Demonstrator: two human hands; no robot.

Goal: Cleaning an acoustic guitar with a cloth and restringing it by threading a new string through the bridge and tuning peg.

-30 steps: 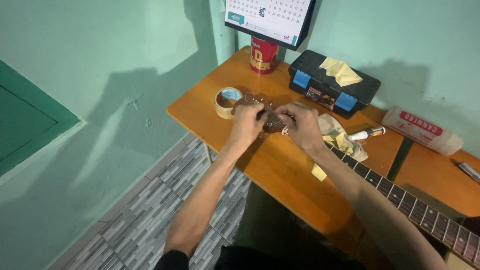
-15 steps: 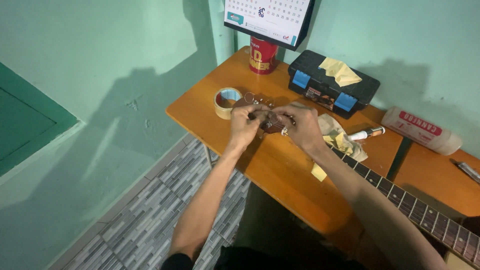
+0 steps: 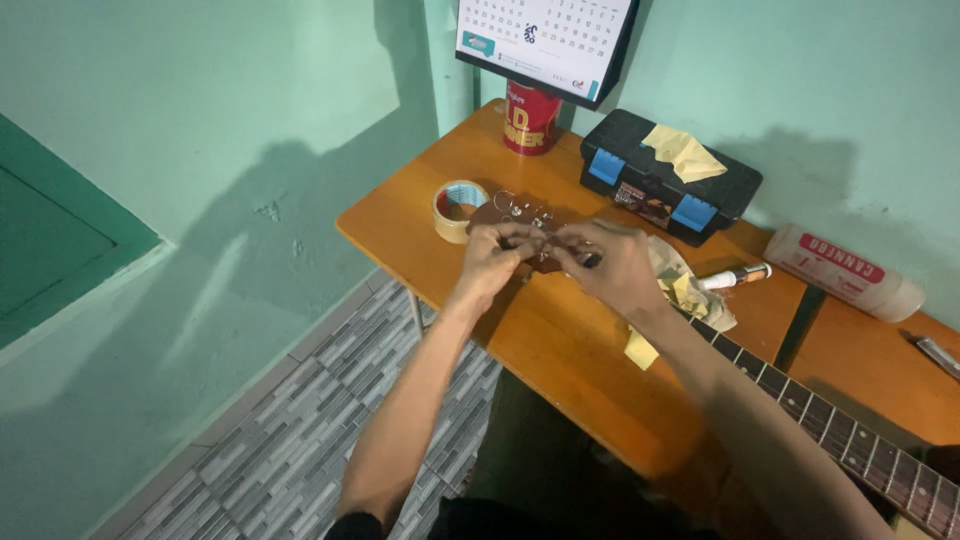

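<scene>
A brown guitar headstock with metal tuning pegs lies on the orange wooden table. The guitar's neck runs from it toward the lower right, under my right forearm. My left hand and my right hand meet over the near end of the headstock, fingertips pinched together on its small parts. A small dark piece shows at my right fingertips; what it is I cannot tell.
A roll of tan tape lies left of the headstock. Behind it stand a red can and a black toolbox with a yellow cloth on top. A marker, a crumpled rag and a white bottle lie to the right.
Both hands stay at the headstock; the fingers have shifted only slightly.
</scene>
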